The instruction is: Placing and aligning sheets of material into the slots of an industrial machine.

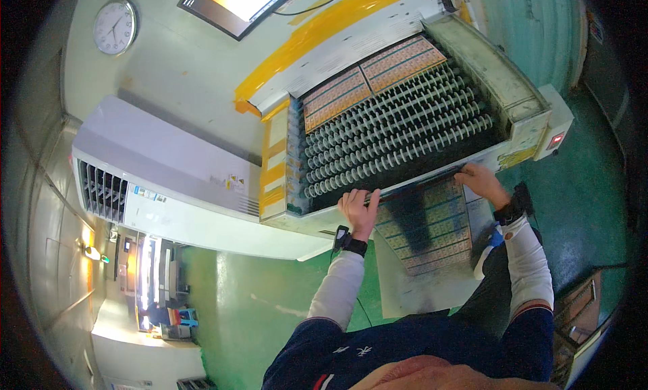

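At the front edge of a roller conveyor (398, 147), my left hand (360, 213) is closed, its fingers curled over the near end of a thin, dark edge. My right hand (484, 184) pinches the other end of that edge, farther right. Between and below the hands shows a patterned panel (445, 221), pinkish with green stripes, resembling a circuit board panel. Whether the dark edge belongs to this panel or to another one above it, I cannot tell. Two similar panels (335, 96) lie side by side on the far rollers.
A pale board or platform (405, 295) lies under the patterned panel. A control box with a red switch (555, 140) sits at the conveyor's right. Left of it lies a long white air conditioner (169, 167). A screen (243, 5) and a clock (115, 26) are beyond.
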### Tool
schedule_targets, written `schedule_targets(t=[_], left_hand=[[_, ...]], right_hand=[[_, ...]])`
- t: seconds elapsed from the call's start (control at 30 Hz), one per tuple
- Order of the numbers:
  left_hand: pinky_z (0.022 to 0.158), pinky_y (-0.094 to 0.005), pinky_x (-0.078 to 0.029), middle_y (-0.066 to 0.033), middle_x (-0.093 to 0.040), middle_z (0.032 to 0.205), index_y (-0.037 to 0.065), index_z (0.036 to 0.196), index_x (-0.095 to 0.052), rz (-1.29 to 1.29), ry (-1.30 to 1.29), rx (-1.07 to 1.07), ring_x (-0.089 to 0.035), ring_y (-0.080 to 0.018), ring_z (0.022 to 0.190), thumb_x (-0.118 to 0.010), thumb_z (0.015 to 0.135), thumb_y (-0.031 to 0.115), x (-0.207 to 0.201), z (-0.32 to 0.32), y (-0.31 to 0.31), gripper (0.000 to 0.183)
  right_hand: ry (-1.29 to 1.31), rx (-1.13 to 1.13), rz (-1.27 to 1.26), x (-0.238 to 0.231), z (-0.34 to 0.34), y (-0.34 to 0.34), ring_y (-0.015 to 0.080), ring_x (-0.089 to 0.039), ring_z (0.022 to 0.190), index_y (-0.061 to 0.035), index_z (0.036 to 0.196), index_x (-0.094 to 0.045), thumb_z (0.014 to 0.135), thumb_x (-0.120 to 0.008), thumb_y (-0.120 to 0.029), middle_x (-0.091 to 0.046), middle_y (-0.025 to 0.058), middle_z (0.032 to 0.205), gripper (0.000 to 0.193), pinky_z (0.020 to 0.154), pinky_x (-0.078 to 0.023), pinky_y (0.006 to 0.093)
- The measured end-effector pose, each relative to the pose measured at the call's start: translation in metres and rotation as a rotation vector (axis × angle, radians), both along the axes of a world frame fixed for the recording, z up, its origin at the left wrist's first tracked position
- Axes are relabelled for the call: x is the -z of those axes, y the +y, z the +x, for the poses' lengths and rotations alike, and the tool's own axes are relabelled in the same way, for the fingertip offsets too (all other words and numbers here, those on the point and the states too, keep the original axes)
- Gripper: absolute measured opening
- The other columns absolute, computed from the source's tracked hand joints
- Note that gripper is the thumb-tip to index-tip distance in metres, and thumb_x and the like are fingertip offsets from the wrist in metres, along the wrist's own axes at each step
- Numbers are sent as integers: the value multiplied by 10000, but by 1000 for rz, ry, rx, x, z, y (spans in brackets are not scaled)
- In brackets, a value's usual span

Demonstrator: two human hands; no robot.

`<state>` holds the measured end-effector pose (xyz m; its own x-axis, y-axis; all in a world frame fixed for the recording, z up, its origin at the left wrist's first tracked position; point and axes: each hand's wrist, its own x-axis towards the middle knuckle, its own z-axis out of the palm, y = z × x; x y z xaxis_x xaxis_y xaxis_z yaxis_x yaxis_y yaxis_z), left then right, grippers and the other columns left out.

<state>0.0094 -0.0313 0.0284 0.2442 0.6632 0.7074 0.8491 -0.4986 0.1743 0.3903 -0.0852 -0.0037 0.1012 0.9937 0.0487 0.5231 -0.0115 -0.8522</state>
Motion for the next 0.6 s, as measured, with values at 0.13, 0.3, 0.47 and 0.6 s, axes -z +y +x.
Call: schedule_targets(t=[0.13,0.3,0.47,0.6], left_hand=[[803,-446,-402,-50,-619,802,87,817,-712,-27,-13,6,-578,-299,819,-831,870,319,1,-1,-1,266],[844,-454,-413,-49,-656,874,90,893,-735,-69,6,-2,-595,-300,888,-814,887,300,2,-3,-4,225],[1017,-481,-416,-91,-691,1187,90,1200,-749,-78,-59,27,-590,-329,1134,-763,931,248,3,7,-18,312],[1135,-533,-360,-91,-616,1392,128,1383,-679,-118,-2,153,-534,-361,1287,-729,942,232,6,18,-34,455]], right_hand=[[74,-23,-9,-10,1,-2,355,-660,729,10,876,-715,929,-760,-383,-665,201,775,400,671,-499,477],[-60,-82,-18,-13,8,-3,203,-644,704,21,900,-706,895,-810,-261,-666,110,755,300,630,-493,377],[85,-120,-55,-10,8,-2,158,-652,646,22,929,-718,882,-803,-181,-665,76,739,224,584,-520,342],[88,-169,-111,-14,7,-2,139,-671,630,32,948,-726,879,-783,-146,-670,64,738,200,575,-554,326]])
